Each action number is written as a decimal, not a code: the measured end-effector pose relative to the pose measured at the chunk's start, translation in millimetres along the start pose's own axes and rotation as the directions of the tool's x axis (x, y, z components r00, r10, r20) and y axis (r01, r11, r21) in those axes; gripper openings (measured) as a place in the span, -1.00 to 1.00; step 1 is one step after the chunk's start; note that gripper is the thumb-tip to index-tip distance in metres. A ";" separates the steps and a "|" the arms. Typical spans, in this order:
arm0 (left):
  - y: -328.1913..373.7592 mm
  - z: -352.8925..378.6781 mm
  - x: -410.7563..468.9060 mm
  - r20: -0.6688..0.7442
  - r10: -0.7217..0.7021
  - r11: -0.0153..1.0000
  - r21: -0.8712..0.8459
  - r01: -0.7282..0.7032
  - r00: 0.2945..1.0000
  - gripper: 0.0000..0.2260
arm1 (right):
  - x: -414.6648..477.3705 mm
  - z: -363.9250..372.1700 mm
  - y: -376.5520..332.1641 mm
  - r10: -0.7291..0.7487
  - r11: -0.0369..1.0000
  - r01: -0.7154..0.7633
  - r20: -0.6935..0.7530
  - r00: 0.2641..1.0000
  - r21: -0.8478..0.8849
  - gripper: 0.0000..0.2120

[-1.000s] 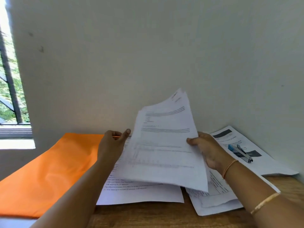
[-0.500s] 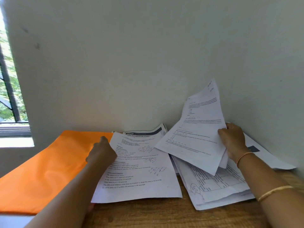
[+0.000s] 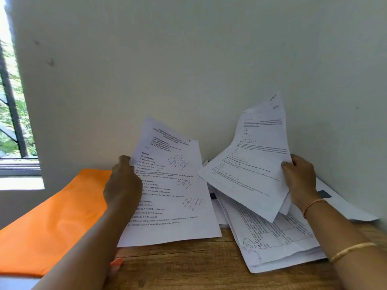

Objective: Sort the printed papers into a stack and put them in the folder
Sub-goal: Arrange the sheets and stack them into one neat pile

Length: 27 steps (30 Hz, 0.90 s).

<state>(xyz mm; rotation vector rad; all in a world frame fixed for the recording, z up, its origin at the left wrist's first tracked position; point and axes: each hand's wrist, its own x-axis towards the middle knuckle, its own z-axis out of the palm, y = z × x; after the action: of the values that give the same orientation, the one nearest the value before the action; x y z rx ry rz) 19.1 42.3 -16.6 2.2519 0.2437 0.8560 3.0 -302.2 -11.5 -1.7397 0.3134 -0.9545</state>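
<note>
My left hand (image 3: 123, 183) grips the left edge of a printed sheet (image 3: 173, 191) with handwritten notes and lifts it off the wooden table (image 3: 178, 262). My right hand (image 3: 299, 178) holds a small bundle of printed papers (image 3: 253, 160) by its right edge, raised and tilted toward the wall. Below that bundle lies a loose pile of papers (image 3: 276, 241), the top one showing a table and a circled mark. The orange folder (image 3: 52, 216) lies shut on the left, beside my left arm.
A white wall (image 3: 188, 70) rises right behind the papers. More sheets (image 3: 339, 206) lie against it at the far right. A window (image 3: 14, 122) opens at the left. Bare wood shows along the table's front edge.
My left hand has taken hold of the sheet that lay flat in the middle and raised it. My right hand's bundle has risen slightly at the right.
</note>
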 end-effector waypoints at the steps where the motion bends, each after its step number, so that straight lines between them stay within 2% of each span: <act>1: 0.8 -1.0 -0.3 -0.009 0.006 1.000 -0.008 -0.006 1.000 -0.76 | -0.2 -0.8 -0.4 -0.009 1.000 0.009 -0.020 1.000 -0.007 -0.70; 6: 3.5 -4.4 -0.7 -0.038 0.001 0.998 -0.063 -0.003 0.999 -0.74 | -1.5 -3.9 -3.3 -0.023 1.000 0.024 -0.117 0.993 0.010 -0.70; 11: 4.3 -3.6 0.6 -0.033 0.002 0.992 -0.126 -0.006 0.999 -0.76 | -3.8 -2.8 -5.4 0.067 0.993 -0.056 -0.097 0.993 0.105 -0.72; 13: 4.7 -1.9 0.6 -0.020 0.000 0.985 -0.171 -0.003 1.000 -0.77 | -3.2 -1.7 -6.5 0.151 0.967 -0.143 -0.021 0.988 0.213 -0.74; 15: 5.1 1.5 0.4 0.001 0.000 0.980 -0.200 0.000 1.000 -0.79 | -3.4 0.0 -8.3 0.248 0.912 -0.275 0.125 0.961 0.304 -0.77; 19: 5.8 9.0 -0.5 0.055 0.000 0.975 -0.223 0.012 0.998 -0.80 | -10.3 10.2 -7.0 0.354 0.801 -0.509 0.436 0.827 0.315 -0.71; 23: 8.1 13.1 -3.8 0.116 -0.017 0.974 -0.222 0.043 0.993 -0.79 | -24.5 21.1 -11.3 0.300 0.783 -0.558 0.620 0.725 0.273 -0.80; 27: 10.5 17.0 -6.5 0.172 -0.023 0.973 -0.224 0.062 0.985 -0.78 | -34.8 28.5 -16.9 0.215 0.809 -0.529 0.709 0.672 0.256 -0.82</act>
<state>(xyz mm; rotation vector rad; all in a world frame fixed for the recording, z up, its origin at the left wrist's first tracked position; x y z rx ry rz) 24.3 22.6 -21.9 2.0805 0.1081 0.6324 -2.7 -254.6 -15.0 -1.3808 -0.0150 -0.0413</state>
